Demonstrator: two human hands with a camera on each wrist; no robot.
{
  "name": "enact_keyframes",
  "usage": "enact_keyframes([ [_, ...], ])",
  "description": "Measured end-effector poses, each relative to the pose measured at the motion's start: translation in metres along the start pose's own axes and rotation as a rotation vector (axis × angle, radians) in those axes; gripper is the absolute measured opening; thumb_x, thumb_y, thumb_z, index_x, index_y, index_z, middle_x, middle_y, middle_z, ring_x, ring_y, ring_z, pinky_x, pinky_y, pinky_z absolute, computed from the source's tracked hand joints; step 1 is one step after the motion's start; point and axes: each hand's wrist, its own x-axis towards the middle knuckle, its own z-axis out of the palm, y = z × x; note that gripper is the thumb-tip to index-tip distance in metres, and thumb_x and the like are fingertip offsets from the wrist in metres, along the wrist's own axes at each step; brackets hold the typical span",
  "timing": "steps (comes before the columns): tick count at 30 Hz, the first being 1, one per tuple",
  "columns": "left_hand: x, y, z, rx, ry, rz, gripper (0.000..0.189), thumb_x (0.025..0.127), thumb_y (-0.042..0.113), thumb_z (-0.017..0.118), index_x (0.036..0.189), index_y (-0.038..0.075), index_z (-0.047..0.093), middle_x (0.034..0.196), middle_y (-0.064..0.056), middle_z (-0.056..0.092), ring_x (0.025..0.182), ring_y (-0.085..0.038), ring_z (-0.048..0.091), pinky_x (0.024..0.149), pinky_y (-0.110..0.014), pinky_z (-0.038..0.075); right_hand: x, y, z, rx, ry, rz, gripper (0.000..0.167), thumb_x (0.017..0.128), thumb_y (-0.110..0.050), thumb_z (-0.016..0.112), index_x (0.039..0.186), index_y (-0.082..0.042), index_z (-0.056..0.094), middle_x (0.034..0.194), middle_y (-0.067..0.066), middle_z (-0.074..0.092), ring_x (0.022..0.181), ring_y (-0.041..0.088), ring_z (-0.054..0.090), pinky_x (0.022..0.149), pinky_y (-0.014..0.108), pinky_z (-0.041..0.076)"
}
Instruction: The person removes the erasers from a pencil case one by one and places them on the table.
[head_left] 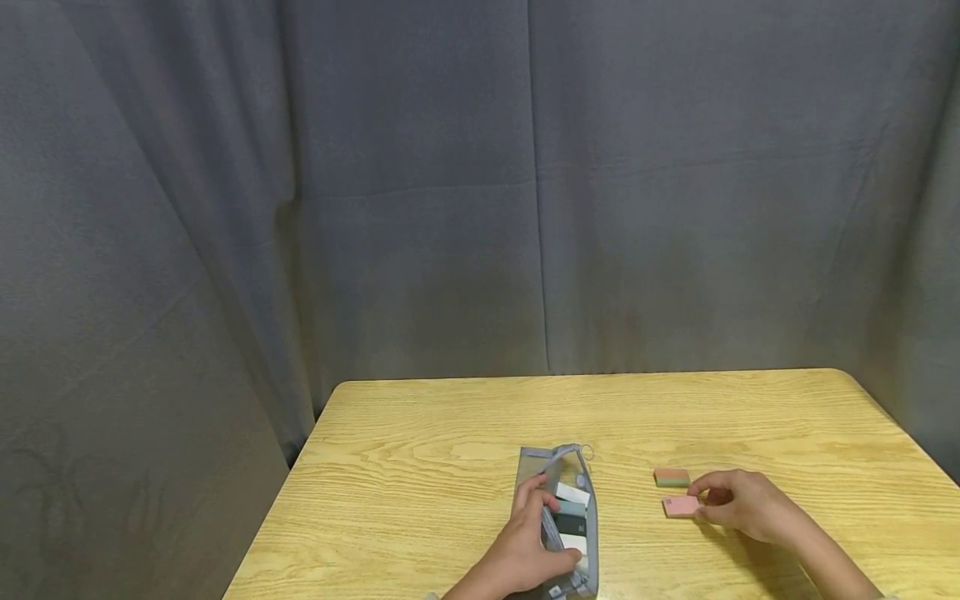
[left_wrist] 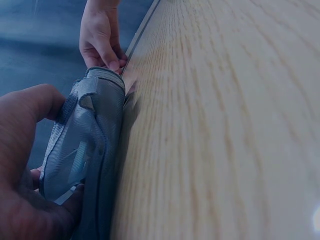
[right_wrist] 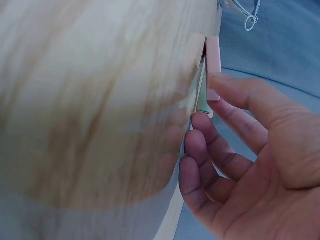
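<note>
My left hand [head_left: 521,542] grips the side of a grey mesh zip pouch [head_left: 593,542], with its fingers and thumb at the open mouth. Inside show white, teal and black blocks, partly covered by the fingers. To the right, the thumb and index finger of my right hand [head_left: 753,504] pinch the right end of a flat pink eraser [head_left: 678,506] at the tabletop. The right wrist view shows this eraser [right_wrist: 213,60] on edge beside the wood, the other fingers loosely curled. Just behind it lies an orange and green block [head_left: 671,477].
Pouch and blocks are on a light wood-grain table [head_left: 420,467] with rounded far corners. A grey curtain [head_left: 420,250] hangs behind the table and along its left side. A small ring [head_left: 587,452] sticks out from the pouch's far end.
</note>
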Motion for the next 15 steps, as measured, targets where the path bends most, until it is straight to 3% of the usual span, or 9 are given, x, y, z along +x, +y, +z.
enact_keyframes([
  [15,-0.0003,-0.0001,0.0001,0.002,0.005,-0.001,0.049,0.081,0.033,0.080,0.114,0.023,0.045,0.163,-0.002,0.016,0.118,-0.033,0.055,0.079,-0.032,0.054,0.0012,-0.0013,0.0024,0.056,-0.031,0.040,0.023,0.085,-0.015,0.080,0.105,-0.010,0.070,0.083,0.002,0.055,0.072,0.017,0.047,0.056,0.024,0.041],
])
